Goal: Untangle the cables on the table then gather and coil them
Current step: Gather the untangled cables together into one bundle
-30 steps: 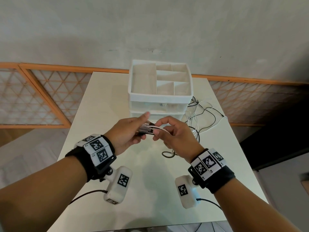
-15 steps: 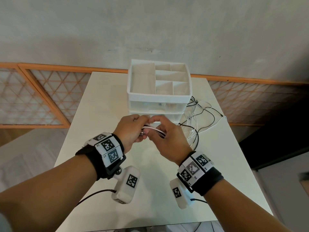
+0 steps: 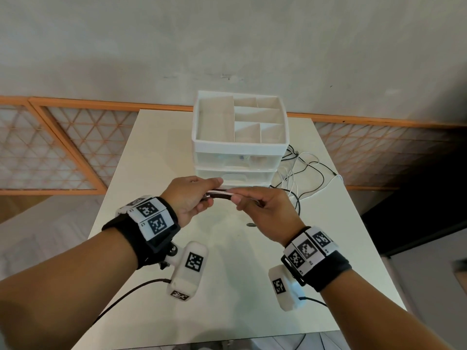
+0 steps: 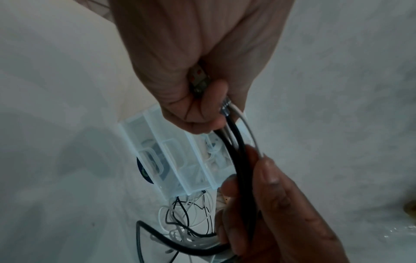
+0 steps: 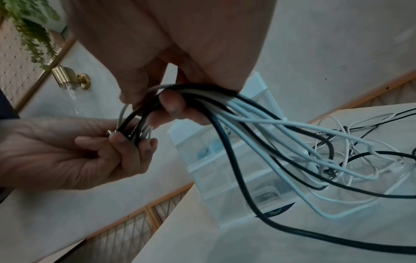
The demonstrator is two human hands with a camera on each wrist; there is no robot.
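Gathering step: left hand (image 3: 188, 198) grips the cable (image 5: 258, 128) ends, right hand (image 3: 265, 210) clasps the bundle (slack trails to the desk's (image 3: 227, 286) right edge). Next, likely coiling.

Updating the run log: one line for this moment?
left hand: grips cable ends | right hand: grips cable bundle | rest of cables: loose beside drawer organizer

The drawer unit (image 3: 240, 147) stands at the far middle of the bench (image 3: 151, 160), blocking any straight reach to the far edge. Just right of it, loose cables (image 3: 307, 173) sprawl over the far right of the bench top, touching the unit's side. On the left, a bare strip of bench runs from near to far beside the unit. The near half of the bench lies open beneath both raised hands.
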